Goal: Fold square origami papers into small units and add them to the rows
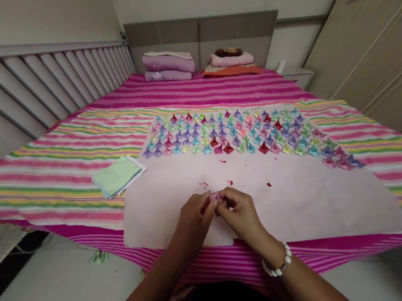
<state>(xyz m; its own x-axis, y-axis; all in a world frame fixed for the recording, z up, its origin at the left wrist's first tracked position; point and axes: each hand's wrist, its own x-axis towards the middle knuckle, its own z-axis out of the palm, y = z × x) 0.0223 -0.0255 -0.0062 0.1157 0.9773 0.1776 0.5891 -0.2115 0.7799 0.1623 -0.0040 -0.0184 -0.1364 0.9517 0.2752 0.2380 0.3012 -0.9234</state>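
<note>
Between my two hands is a small folded piece of pink paper [215, 196], held just above a large pale sheet [175, 178]. My left hand [196, 215] pinches it from the left with thumb and forefinger. From the other side my right hand [239, 213] grips its right edge, fingers curled in; a white bead bracelet circles that wrist. The fingertips cover part of the paper. Beyond them, rows of small folded paper pieces [222, 132] in many colours spread across the far part of the sheet. Tiny dark red scraps [269, 184] lie nearer my hands.
A stack of green, blue and white paper [118, 176] lies left of the sheet on the striped bedspread [58, 164]. Folded bedding [169, 66] and a pink pile [231, 60] sit by the headboard [178, 32]. A metal rail [44, 87] runs along the left.
</note>
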